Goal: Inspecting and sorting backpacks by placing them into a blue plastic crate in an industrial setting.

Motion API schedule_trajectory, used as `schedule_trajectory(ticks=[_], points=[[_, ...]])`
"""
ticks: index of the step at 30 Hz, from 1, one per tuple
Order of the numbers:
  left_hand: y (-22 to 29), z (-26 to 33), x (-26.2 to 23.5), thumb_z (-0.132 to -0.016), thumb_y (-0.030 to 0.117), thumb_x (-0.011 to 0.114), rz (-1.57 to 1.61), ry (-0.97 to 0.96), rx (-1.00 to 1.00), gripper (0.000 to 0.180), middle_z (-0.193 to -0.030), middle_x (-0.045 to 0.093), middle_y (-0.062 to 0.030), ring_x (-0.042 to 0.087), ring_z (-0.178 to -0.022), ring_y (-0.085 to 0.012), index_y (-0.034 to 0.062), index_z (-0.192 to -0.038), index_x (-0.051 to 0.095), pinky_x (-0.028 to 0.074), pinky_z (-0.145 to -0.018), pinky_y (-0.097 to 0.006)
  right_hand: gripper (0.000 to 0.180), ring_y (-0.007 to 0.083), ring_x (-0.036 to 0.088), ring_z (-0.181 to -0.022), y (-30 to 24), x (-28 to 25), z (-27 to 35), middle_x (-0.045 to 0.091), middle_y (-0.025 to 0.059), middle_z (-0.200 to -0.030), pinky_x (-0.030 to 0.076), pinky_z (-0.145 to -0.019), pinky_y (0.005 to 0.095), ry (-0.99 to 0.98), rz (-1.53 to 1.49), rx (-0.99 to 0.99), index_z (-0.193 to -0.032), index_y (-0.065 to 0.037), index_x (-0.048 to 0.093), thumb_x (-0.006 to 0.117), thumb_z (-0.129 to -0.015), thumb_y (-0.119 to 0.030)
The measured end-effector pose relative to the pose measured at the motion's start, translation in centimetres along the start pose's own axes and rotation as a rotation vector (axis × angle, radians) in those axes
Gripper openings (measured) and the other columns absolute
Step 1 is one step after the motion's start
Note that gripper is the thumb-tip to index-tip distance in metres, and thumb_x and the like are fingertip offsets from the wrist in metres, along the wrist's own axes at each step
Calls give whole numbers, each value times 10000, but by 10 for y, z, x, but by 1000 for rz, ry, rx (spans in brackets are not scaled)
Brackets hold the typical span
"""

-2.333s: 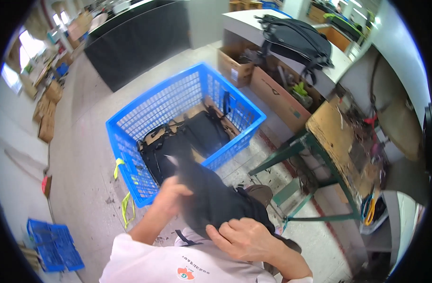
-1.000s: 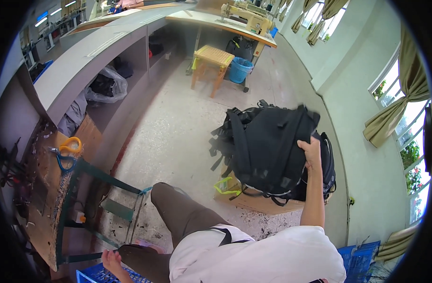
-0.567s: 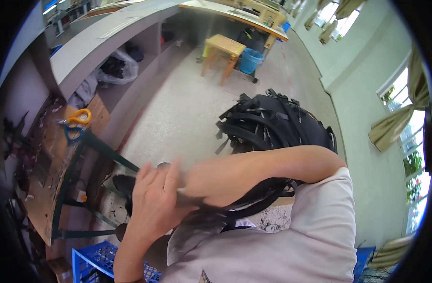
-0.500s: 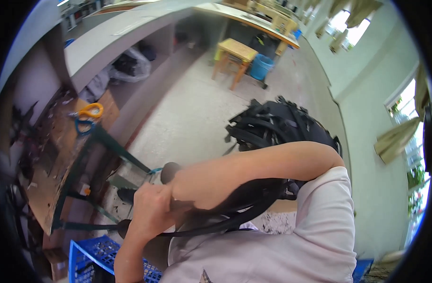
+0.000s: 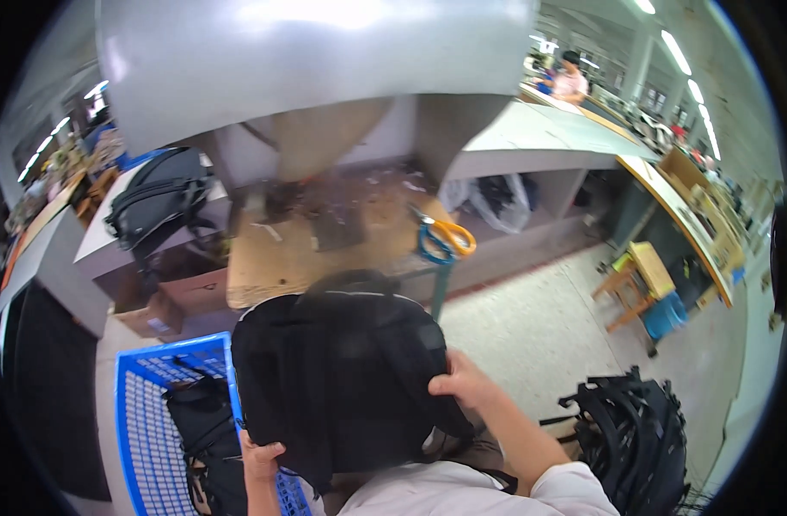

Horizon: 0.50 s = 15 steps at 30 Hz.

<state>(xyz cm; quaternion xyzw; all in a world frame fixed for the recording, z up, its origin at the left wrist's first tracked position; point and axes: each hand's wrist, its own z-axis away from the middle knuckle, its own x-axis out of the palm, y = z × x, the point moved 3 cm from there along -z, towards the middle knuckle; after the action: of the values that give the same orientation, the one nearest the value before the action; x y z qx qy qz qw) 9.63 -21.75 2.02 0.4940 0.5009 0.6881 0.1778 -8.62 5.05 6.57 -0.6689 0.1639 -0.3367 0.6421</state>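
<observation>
A black backpack (image 5: 342, 378) is spread in front of me, its top edge reaching the near edge of the wooden board (image 5: 277, 271). My right hand (image 5: 466, 380) grips its right side, thumb on the face and fingers behind. At its lower left edge my left hand (image 5: 262, 456) holds on the same way, thumb in front. Scissors (image 5: 445, 239) with one orange and one blue handle lie on the board's right side. Scraps and dark bits litter the board toward the back.
A blue plastic basket (image 5: 135, 413) with black bags inside stands at my left. More black bags (image 5: 638, 439) are heaped on the floor at right. Another backpack (image 5: 161, 202) sits on the left table. A metal hood (image 5: 316, 60) overhangs the board. A person (image 5: 569, 82) is farther back.
My view has swung left, from the floor heap to the board. The hands, crossed close together before, are now apart on both sides of the backpack, which is spread out before me.
</observation>
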Motion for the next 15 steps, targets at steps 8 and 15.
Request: schedule_trajectory(ticks=[8, 15], points=[[-10, -39, -23, -694, 63, 650, -16, 316, -19, 333, -908, 615, -78, 606, -794, -200, -11, -1003, 554, 486, -729, -312, 374, 133, 554, -825, -5, 41, -98, 613, 93, -904, 439, -773, 271, 162, 405, -189, -1009, 44, 558, 663, -678, -94], [-14, -85, -26, -722, 82, 649, -29, 369, -54, 287, -898, 618, -94, 607, -774, -207, -17, -979, 565, 482, -736, -320, 377, 167, 578, -763, -26, 35, -156, 616, 124, -864, 461, -721, 286, 160, 448, -144, -952, 88, 565, 678, -667, -131]])
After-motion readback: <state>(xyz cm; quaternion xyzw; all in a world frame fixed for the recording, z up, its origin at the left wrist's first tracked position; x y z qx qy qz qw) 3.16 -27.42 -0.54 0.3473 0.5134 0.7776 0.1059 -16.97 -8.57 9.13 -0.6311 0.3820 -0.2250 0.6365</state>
